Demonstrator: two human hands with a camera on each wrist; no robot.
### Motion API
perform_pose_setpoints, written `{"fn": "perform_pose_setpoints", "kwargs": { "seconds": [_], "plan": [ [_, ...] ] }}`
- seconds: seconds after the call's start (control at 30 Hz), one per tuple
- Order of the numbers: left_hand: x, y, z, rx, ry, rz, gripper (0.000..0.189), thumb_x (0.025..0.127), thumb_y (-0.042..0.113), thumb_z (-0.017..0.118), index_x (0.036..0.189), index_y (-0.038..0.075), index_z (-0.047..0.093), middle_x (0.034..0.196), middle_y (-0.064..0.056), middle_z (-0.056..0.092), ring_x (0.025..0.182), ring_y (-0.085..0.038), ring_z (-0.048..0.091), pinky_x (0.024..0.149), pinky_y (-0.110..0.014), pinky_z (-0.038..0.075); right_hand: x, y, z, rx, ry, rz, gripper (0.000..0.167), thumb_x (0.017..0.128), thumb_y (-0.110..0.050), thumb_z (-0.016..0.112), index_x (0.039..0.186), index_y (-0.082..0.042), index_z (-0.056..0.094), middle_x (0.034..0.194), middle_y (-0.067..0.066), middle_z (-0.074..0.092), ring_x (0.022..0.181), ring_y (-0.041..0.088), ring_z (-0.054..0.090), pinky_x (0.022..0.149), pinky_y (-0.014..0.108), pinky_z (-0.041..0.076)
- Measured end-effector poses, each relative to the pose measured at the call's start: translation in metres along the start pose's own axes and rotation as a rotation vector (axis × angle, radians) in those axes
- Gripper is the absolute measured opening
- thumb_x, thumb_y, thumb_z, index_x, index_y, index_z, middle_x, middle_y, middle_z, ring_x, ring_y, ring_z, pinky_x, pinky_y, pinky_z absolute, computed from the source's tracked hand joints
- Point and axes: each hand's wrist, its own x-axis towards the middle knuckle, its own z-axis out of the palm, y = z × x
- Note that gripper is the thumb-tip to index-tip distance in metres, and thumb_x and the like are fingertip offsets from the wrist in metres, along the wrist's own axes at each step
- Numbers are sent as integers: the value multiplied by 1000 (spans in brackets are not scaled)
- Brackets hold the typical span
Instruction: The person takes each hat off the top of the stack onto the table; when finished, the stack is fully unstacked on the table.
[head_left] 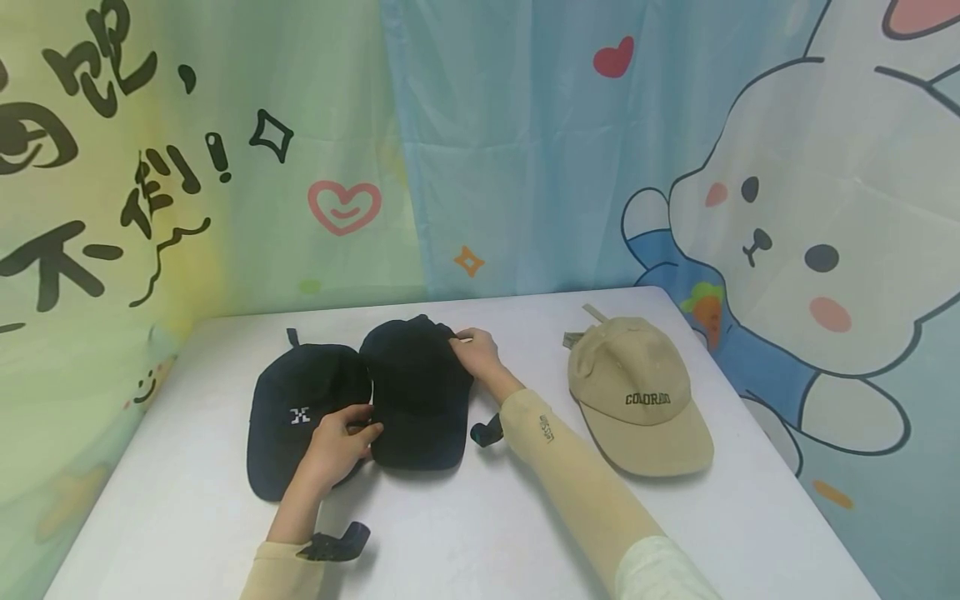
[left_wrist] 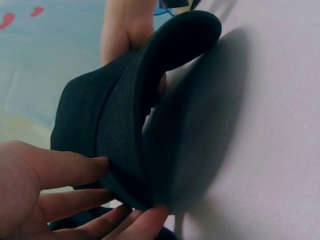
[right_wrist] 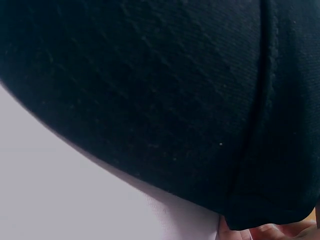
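A plain black baseball cap (head_left: 422, 400) is between both hands, its brim toward the person. My left hand (head_left: 341, 446) pinches the left edge of that brim, thumb on top and fingers beneath, as the left wrist view shows. The right hand (head_left: 477, 354) grips the far right edge of the crown; its fingertips (right_wrist: 265, 232) show below the cap's edge in the right wrist view, the rest hidden. In the left wrist view the brim (left_wrist: 125, 130) arches above its shadow on the table. Close on the left lies a dark cap with a white emblem (head_left: 300, 383), partly behind the left hand.
A tan cap lettered COLORADO (head_left: 630, 367) lies on the right of the white table (head_left: 517, 533), its strap pointing back. Wrist camera mounts (head_left: 341, 543) stick out from both forearms. A printed curtain (head_left: 510, 167) hangs behind the table.
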Motion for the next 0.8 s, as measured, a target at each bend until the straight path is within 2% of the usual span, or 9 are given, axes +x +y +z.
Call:
{"fn": "perform_pose_setpoints", "kwargs": {
  "seconds": [0.57,0.8],
  "plan": [
    [-2,2,0,-11,13,8,43,94,10,65,133,-5,55,129,-26,58,84,-25,71,73,-32,56,2,3,-3,-51,40,-27,36,98,-26,57,121,0,65,124,18,61,114,34,56,98,44,48],
    [-3,5,-2,-28,27,16,42,95,10,65,133,-5,55,127,-27,59,90,-31,71,74,-35,59,1,3,-6,-60,45,-19,36,97,-26,55,120,0,65,127,18,59,117,33,54,101,45,45]
  ]
}}
